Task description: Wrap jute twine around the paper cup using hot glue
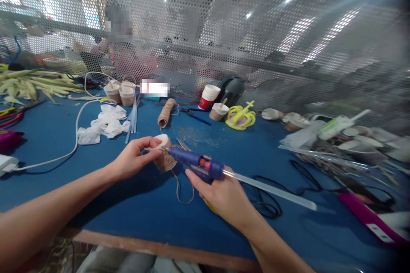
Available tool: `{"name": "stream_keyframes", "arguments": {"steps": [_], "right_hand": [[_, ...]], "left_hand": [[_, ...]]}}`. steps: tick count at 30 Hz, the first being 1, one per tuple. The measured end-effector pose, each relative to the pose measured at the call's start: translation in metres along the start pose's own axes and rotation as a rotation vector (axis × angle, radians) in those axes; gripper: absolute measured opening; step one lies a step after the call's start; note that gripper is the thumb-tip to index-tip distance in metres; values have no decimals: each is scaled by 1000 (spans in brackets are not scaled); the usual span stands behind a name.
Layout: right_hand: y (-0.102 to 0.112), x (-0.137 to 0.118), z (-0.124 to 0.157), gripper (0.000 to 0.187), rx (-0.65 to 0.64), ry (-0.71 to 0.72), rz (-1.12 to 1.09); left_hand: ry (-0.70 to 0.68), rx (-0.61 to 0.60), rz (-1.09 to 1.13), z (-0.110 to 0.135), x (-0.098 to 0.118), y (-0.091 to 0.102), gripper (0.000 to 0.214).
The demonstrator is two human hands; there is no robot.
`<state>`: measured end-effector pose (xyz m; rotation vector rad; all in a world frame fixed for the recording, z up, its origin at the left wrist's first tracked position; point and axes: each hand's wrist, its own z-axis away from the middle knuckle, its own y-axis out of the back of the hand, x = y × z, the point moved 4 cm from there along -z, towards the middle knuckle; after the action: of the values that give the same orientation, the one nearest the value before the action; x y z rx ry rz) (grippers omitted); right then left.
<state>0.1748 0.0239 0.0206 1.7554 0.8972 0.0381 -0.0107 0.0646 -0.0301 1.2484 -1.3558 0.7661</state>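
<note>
My left hand (141, 156) pinches the white rim of a small paper cup (165, 162) whose side is wrapped in brown twine. In my right hand (226, 194) is a blue hot glue gun (195, 161), its nozzle at the cup's rim; whether the two touch I cannot tell. A long clear glue stick (272, 190) sticks out of the gun's back. From the cup a loose strand of twine (178, 190) hangs down onto the blue table. Behind it lies a spool of twine (166, 113). Scissors (182, 143) are partly hidden behind the glue gun.
Twine-wrapped cups (127, 93), crumpled white plastic (107, 121) and clear glue sticks (133, 117) lie back left. Blue-handled pliers (196, 115), stacked paper cups (209, 96) and a yellow crown-shaped piece (240, 117) stand at the back. Black cable (269, 209) and a purple power strip (368, 217) are right.
</note>
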Motion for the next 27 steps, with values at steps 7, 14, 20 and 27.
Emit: {"name": "stream_keyframes", "arguments": {"steps": [7, 14, 20, 27], "right_hand": [[0, -3, 1, 17, 44, 63, 9], [-3, 0, 1, 14, 34, -42, -67], [-8, 12, 4, 19, 10, -136, -54], [-9, 19, 6, 34, -63, -250, -142]], "left_hand": [[10, 18, 9, 0, 0, 1, 20], [14, 15, 10, 0, 1, 0, 21], [-8, -4, -10, 0, -2, 2, 19], [-5, -24, 4, 0, 0, 2, 19]]}}
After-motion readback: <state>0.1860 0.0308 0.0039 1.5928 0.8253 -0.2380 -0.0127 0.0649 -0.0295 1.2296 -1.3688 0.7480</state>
